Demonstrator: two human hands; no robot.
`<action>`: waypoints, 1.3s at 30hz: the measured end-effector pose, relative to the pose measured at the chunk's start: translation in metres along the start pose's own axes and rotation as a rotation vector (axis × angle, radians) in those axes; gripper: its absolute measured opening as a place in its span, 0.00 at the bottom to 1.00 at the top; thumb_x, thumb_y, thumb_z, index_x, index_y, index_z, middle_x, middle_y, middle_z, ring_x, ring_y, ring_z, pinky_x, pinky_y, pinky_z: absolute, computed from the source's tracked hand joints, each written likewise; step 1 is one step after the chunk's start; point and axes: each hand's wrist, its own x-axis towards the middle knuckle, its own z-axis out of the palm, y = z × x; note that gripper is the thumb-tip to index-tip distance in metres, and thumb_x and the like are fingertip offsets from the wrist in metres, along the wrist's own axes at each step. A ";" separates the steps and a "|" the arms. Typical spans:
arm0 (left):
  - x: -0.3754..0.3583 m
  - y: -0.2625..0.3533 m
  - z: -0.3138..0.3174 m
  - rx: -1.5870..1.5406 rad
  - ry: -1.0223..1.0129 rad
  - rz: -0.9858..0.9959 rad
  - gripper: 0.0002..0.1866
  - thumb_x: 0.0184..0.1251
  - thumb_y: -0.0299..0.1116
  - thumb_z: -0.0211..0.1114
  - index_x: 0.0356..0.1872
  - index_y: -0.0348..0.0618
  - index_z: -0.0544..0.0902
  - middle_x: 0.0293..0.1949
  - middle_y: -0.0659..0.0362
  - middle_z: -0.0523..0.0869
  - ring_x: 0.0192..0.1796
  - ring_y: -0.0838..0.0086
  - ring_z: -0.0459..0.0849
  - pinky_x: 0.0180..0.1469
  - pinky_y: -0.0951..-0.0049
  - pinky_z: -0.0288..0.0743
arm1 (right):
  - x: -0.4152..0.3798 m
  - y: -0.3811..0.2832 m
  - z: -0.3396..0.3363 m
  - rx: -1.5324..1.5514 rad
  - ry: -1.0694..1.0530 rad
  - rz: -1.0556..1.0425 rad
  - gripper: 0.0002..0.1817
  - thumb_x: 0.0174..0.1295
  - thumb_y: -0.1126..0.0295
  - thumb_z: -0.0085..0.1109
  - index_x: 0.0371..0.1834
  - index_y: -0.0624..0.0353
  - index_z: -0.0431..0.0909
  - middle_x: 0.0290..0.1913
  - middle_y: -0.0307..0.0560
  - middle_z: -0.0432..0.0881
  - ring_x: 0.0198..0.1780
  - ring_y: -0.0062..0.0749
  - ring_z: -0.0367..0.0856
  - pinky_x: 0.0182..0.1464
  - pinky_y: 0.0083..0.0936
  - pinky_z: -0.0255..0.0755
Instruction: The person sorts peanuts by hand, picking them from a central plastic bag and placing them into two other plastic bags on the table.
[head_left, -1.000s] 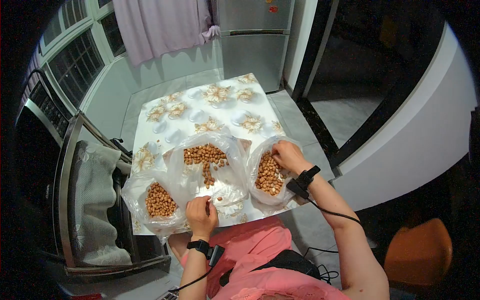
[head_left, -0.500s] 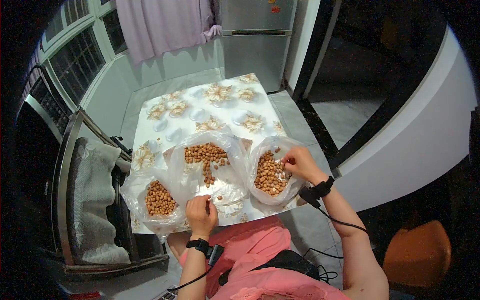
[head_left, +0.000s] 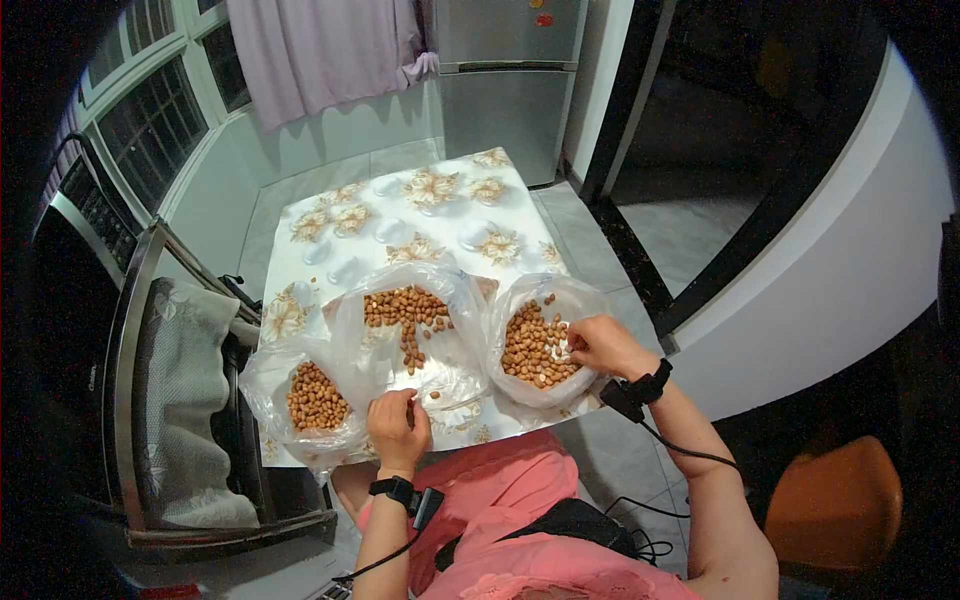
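Right hand point(head_left: 608, 346) looks mid-pick over nuts point(head_left: 530, 345) in the right bag point(head_left: 540, 398), needing delicate pinching next; left hand point(head_left: 398, 427) curled, grips unclear

The left bag point(head_left: 262, 385), middle bag point(head_left: 350, 340) and right bag point(head_left: 545, 398) are thin, see-through plastic, crinkled and glossy where light catches the folds. The nuts point(head_left: 408, 306) have smooth-looking skins with a faint sheen. The table point(head_left: 380, 210) wears a smooth, lightly shiny, printed covering. Soft matt cloth makes up the curtain point(head_left: 320, 55) and the garment point(head_left: 500, 480); the pale cover point(head_left: 190, 420) is textured cloth, rougher in look. The fridge point(head_left: 508, 115) has a grey metallic finish with a dull sheen. The floor point(head_left: 580, 255) is smooth tile, softly reflective, and the window point(head_left: 155, 130) holds dark, glossy glass.
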 end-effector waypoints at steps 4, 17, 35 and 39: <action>-0.001 -0.001 0.001 0.011 -0.008 -0.003 0.10 0.52 0.21 0.67 0.38 0.40 0.82 0.31 0.54 0.82 0.35 0.58 0.83 0.42 0.59 0.74 | -0.001 -0.001 -0.001 -0.025 -0.002 -0.013 0.06 0.53 0.71 0.68 0.32 0.60 0.86 0.32 0.58 0.86 0.39 0.55 0.87 0.45 0.45 0.80; -0.006 -0.005 0.002 0.016 -0.015 -0.014 0.10 0.54 0.25 0.66 0.38 0.42 0.83 0.34 0.52 0.84 0.39 0.54 0.83 0.44 0.54 0.75 | 0.003 0.006 0.013 -0.178 -0.009 -0.022 0.08 0.54 0.68 0.68 0.31 0.62 0.87 0.31 0.59 0.85 0.35 0.54 0.86 0.42 0.46 0.80; -0.007 -0.010 0.007 -0.093 -0.038 -0.030 0.14 0.56 0.25 0.66 0.45 0.42 0.80 0.35 0.52 0.83 0.40 0.53 0.83 0.48 0.54 0.76 | 0.119 -0.289 -0.042 0.321 0.161 -0.726 0.05 0.57 0.74 0.70 0.34 0.61 0.85 0.33 0.51 0.85 0.34 0.45 0.87 0.38 0.35 0.80; -0.012 -0.011 0.005 -0.036 -0.140 -0.115 0.11 0.55 0.29 0.66 0.40 0.42 0.81 0.34 0.52 0.83 0.40 0.55 0.82 0.48 0.52 0.74 | 0.152 -0.325 0.038 0.194 0.012 -0.846 0.05 0.55 0.71 0.67 0.30 0.61 0.85 0.33 0.56 0.85 0.37 0.57 0.86 0.41 0.45 0.80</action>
